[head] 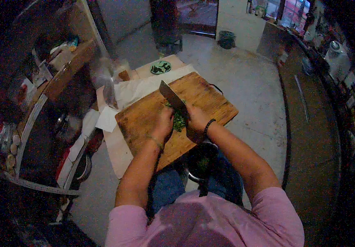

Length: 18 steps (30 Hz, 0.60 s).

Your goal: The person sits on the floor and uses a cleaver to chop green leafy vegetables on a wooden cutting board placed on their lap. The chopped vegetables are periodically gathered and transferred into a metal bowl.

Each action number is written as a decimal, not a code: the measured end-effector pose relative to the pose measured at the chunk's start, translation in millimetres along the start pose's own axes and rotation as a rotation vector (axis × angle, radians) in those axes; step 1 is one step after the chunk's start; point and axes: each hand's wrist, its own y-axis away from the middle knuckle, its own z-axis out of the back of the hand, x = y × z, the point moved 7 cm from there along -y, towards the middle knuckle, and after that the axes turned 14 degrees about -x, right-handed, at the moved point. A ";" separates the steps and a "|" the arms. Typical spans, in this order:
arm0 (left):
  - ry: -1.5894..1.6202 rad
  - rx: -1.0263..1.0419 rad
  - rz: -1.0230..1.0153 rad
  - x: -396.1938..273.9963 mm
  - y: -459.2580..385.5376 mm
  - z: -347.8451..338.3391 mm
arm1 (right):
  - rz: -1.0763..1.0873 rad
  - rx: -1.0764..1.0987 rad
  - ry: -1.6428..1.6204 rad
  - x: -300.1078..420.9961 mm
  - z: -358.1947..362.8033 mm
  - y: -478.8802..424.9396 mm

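A wooden cutting board (146, 114) lies tilted in the view before me. My right hand (195, 119), with a dark beaded bracelet at the wrist, grips a cleaver (171, 95) whose broad blade points away to the upper left. Chopped green leaves (180, 121) lie on the board between my hands. My left hand (164, 120) rests by the greens, left of the blade, its fingers curled at a few green pieces; whether it grips them is hard to see. Below the board's near edge, by my lap, is a dark pan or pot (202, 162) with some green bits inside.
A green plate (160, 67) with dark pieces stands beyond the board, near a pale cloth or paper (134, 94). Cluttered shelving (32, 132) is at the left. A long counter (311, 129) runs along the right. A dark bin (227, 39) stands by the far wall.
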 end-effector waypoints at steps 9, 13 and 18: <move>0.138 -0.026 0.066 0.8 -2.6 14.2 | 0.096 0.124 0.181 40.5 -21.9 -19.0; 0.002 0.028 0.086 -63.0 -8.4 28.4 | 0.028 0.136 0.136 26.2 -22.5 -26.4; -0.227 -0.062 -0.166 -46.6 3.1 37.8 | 0.010 0.087 0.052 34.8 -9.3 -15.1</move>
